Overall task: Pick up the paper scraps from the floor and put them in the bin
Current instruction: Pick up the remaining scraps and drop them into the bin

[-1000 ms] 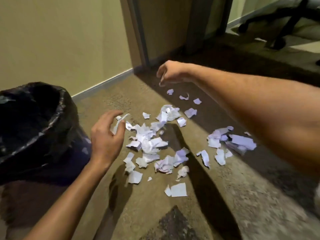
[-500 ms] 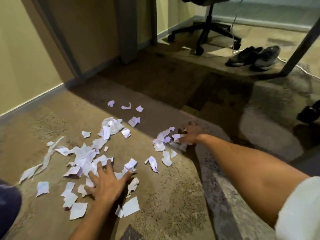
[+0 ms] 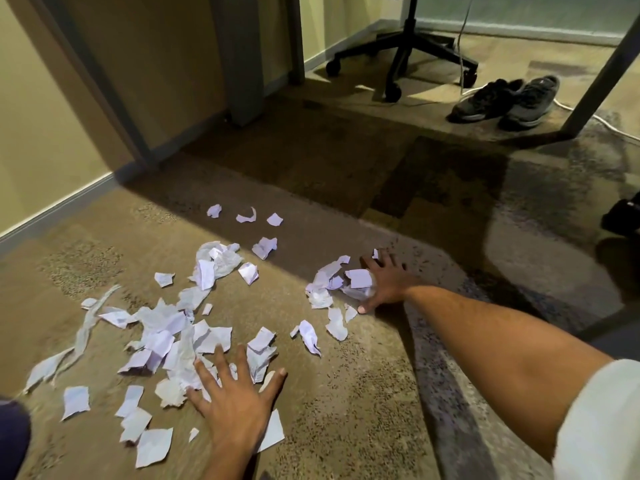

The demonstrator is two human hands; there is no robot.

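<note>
Torn white paper scraps lie scattered on the carpet. The largest spread (image 3: 166, 341) fills the lower left, and a smaller heap (image 3: 329, 282) sits to its right. Three small scraps (image 3: 246, 216) lie farther off in shadow. My left hand (image 3: 235, 407) rests flat on the near edge of the large spread, fingers splayed over some pieces. My right hand (image 3: 388, 282) reaches out to the smaller heap, its straight fingers and palm pressed against the scraps' right side. The bin is out of view.
A dark blue shape (image 3: 10, 438) cuts into the bottom left corner. An office chair base (image 3: 401, 53), a pair of shoes (image 3: 505, 98), a slanted desk leg (image 3: 595, 74) and a white cable (image 3: 602, 123) are at the back. The wall (image 3: 52, 133) runs along the left.
The view swung right, away from the bin. My left hand came down flat onto the large spread. My right hand dropped from mid-air onto the smaller heap and now presses against it.
</note>
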